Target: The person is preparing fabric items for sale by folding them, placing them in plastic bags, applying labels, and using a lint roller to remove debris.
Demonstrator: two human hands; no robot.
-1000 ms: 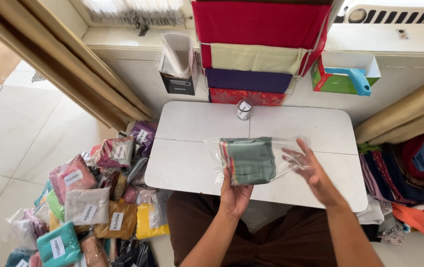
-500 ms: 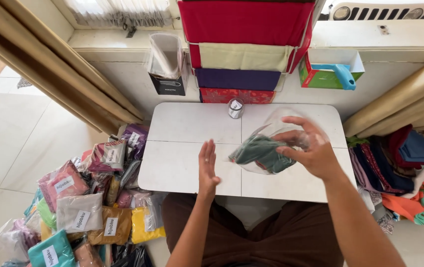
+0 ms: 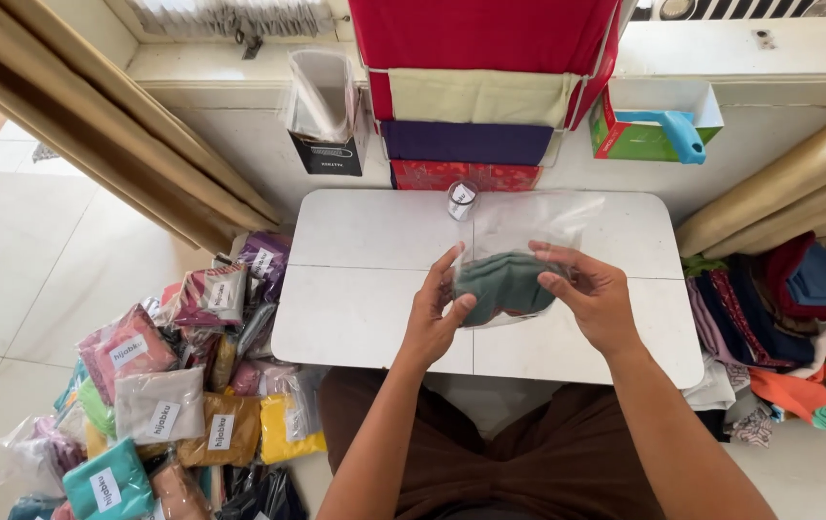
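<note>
Above a small white folding table (image 3: 365, 289) I hold a clear plastic bag (image 3: 519, 231) with a folded dark green cloth (image 3: 504, 282) inside it. My left hand (image 3: 435, 313) grips the bag's left side, thumb on the cloth. My right hand (image 3: 594, 297) grips its right side, fingers curled over the top of the cloth. The bag's open upper end stands up loose above the cloth.
A small roll of tape (image 3: 462, 199) stands at the table's far edge. Behind it are stacked fabrics (image 3: 475, 96), a box of bags (image 3: 324, 106) and a green box (image 3: 649, 125). Bagged cloths (image 3: 172, 385) lie piled on the floor left; loose cloths (image 3: 779, 318) lie right.
A second ago both hands held the bag flat. Half a second ago only my right hand held it, lifted and tilted. Now my left hand has come back onto the bag.
</note>
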